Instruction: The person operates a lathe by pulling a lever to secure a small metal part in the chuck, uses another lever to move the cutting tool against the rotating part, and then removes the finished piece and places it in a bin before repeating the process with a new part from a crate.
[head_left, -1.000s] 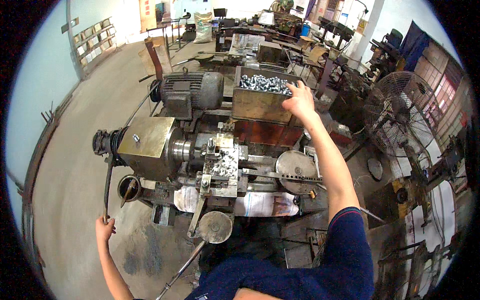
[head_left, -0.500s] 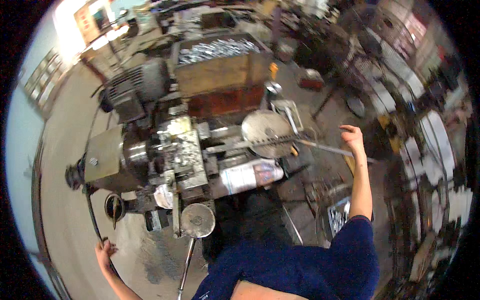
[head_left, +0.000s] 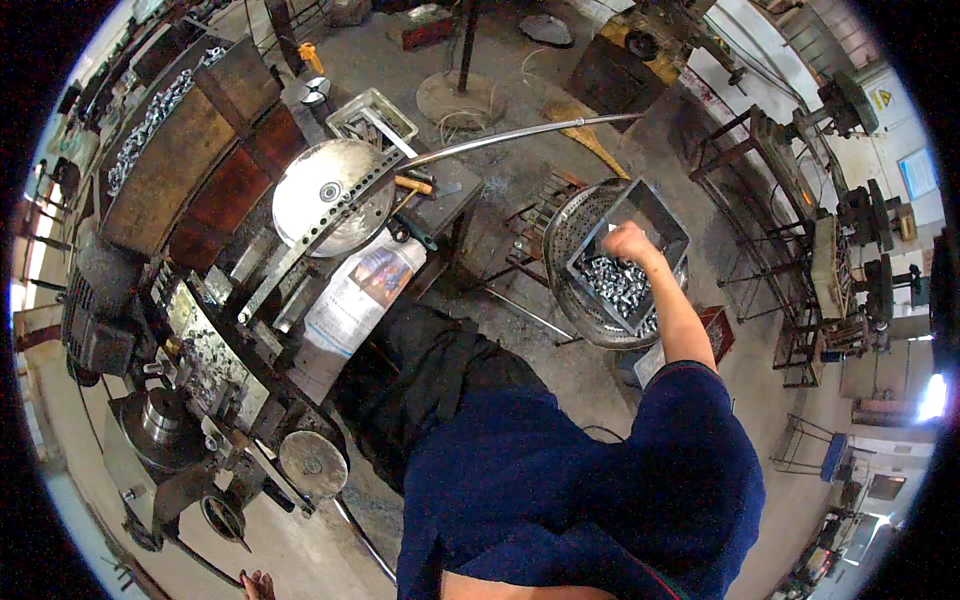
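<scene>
At the lower left edge my left hand (head_left: pixel 258 586) is partly cut off. Its fingers curl at the end of a long dark lever (head_left: pixel 205 564) that runs from the lathe (head_left: pixel 150 440). My right hand (head_left: pixel 627 243) reaches into a grey rectangular box (head_left: pixel 655 205) partly filled with small shiny metal parts (head_left: pixel 612 280). Its fingers are closed and point down; what is between them is hidden. The box rests tilted on a round perforated metal basin (head_left: pixel 565 235), where more such parts lie by the near rim.
A round metal disc (head_left: pixel 320 185) and a perforated bar (head_left: pixel 325 230) stand on the machine, with a curved pipe (head_left: pixel 520 132) extending right. A large bin (head_left: pixel 180 180) of metal parts stands far left. A broom (head_left: pixel 600 150) lies behind the basin; metal racks (head_left: pixel 770 230) stand right.
The view has swung right, bringing the basin and box into sight. My right hand has gone from raised beside the pipe, fingers loosely bent, down into the box. My left hand stays at the lever's end.
</scene>
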